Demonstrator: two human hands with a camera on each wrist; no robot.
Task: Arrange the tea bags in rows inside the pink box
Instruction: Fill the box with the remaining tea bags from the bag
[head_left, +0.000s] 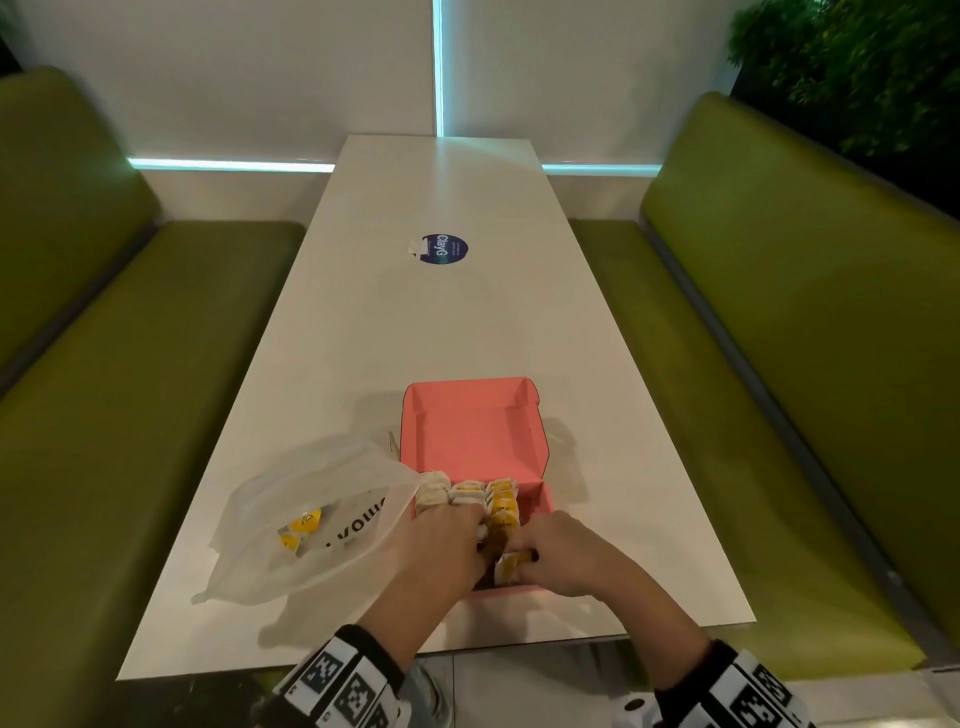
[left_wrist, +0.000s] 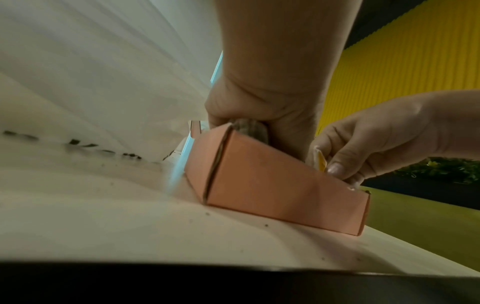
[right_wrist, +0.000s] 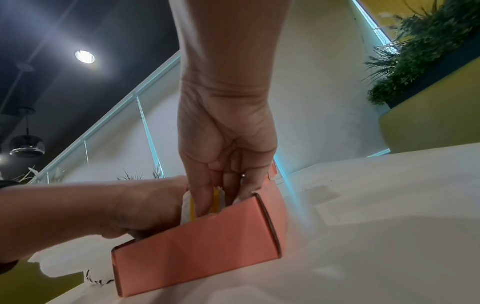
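Note:
The pink box (head_left: 540, 499) lies open on the white table near its front edge, with its lid (head_left: 472, 426) folded back. Rows of white tea bags with yellow tags (head_left: 483, 493) fill its far part. My left hand (head_left: 475, 535) reaches into the box from the left, its fingers curled round a brownish tea bag (left_wrist: 249, 127). My right hand (head_left: 524, 560) is at the box's near right and pinches a tea bag with a yellow tag (head_left: 509, 566) between thumb and fingers. In the right wrist view its fingers (right_wrist: 205, 197) stand among upright tea bags (right_wrist: 215, 197) behind the box's wall (right_wrist: 202, 246).
A crumpled clear plastic bag (head_left: 322, 525) lies just left of the box, with a few yellow-tagged tea bags (head_left: 298, 530) inside. A round blue sticker (head_left: 444, 249) is on the table farther back. Green benches (head_left: 779, 364) flank both sides of the table.

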